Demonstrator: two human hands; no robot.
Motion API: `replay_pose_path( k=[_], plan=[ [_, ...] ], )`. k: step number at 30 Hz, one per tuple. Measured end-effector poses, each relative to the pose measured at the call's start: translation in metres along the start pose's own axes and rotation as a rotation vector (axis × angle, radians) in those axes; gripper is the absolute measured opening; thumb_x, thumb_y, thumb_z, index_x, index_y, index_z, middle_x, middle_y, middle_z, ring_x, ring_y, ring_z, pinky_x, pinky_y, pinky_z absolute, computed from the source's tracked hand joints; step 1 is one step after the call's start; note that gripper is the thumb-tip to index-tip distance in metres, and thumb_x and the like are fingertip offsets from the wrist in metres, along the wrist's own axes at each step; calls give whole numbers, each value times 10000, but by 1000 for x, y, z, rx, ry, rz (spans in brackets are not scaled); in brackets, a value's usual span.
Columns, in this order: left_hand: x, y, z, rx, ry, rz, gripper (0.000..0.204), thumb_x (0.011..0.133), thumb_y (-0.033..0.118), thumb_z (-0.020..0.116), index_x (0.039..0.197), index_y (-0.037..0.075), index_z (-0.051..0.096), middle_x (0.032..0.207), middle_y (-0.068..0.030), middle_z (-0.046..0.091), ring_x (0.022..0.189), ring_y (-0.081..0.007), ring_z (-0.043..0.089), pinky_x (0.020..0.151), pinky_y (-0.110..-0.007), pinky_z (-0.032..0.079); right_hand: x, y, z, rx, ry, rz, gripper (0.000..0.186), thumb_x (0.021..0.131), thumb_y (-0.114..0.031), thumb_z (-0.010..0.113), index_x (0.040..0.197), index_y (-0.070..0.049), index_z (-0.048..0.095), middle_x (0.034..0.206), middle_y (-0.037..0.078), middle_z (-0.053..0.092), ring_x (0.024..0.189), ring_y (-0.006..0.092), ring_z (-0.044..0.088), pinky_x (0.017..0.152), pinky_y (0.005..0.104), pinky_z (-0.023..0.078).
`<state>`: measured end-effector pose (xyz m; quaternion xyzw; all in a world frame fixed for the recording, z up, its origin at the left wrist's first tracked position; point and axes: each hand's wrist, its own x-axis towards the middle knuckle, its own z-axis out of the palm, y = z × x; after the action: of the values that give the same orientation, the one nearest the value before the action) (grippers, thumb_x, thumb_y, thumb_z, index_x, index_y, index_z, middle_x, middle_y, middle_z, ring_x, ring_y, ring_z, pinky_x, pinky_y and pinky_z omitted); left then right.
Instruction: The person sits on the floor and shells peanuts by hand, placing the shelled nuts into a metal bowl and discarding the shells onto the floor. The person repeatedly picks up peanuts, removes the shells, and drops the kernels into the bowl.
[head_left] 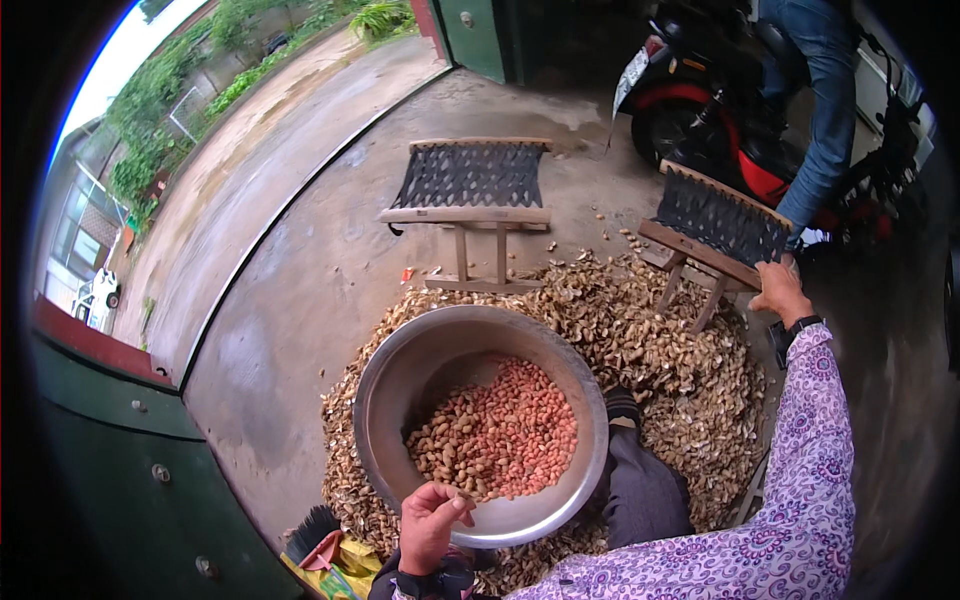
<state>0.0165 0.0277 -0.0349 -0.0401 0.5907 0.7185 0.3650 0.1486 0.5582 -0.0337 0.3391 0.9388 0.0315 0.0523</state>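
Note:
A wide metal basin [385,400] holds shelled pink peanuts [530,415] on its right side and unshelled peanuts [455,445] on its left. Over the basin's near rim, my left hand [428,525] is closed, thumb against fingers, pinching what looks like a peanut pod. My right arm is stretched out to the far right. There my right hand [782,292] grips the end of a small wooden stool [700,250] with a woven black seat, which stands tilted on the shells. My fingertips on its far side are partly hidden.
Peanut shells [690,400] are heaped around the basin and my foot. A second woven stool [470,185] stands beyond it. At the far right are a red and black motorbike [690,110] and a person's denim-clad leg [825,110]. A brush [315,540] lies lower left, beside a green door [130,460].

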Motion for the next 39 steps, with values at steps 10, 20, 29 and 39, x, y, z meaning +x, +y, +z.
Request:
replay_pose_path(
  k=[10,20,29,39],
  plan=[
    [-4,7,-18,10,59,38,65,746,13,560,781,-35,536,695,-121,579,568,-148,539,554,-283,476,64,-172,-22,269,317,-470,614,520,-198,738,1066,-25,517,1023,144,537,970,289,482,827,381,367],
    [11,8,-15,71,115,-46,48,781,41,557,826,29,545,712,-25,559,621,-87,502,573,-207,411,183,-311,36,278,247,-361,435,742,-65,484,1168,-134,431,939,187,521,926,318,514,763,420,399],
    [-1,10,-11,53,60,-32,49,780,32,552,827,26,538,699,-22,551,614,-88,499,576,-206,408,158,-278,15,488,47,-463,132,730,-64,491,840,-43,559,852,192,575,851,324,555,749,388,425],
    [-16,4,-6,45,21,23,50,778,37,560,823,22,542,684,-30,560,572,-89,506,540,-205,415,95,-217,3,443,35,-609,282,581,-25,588,848,-87,522,764,149,575,782,350,548,658,413,430]
  ],
)
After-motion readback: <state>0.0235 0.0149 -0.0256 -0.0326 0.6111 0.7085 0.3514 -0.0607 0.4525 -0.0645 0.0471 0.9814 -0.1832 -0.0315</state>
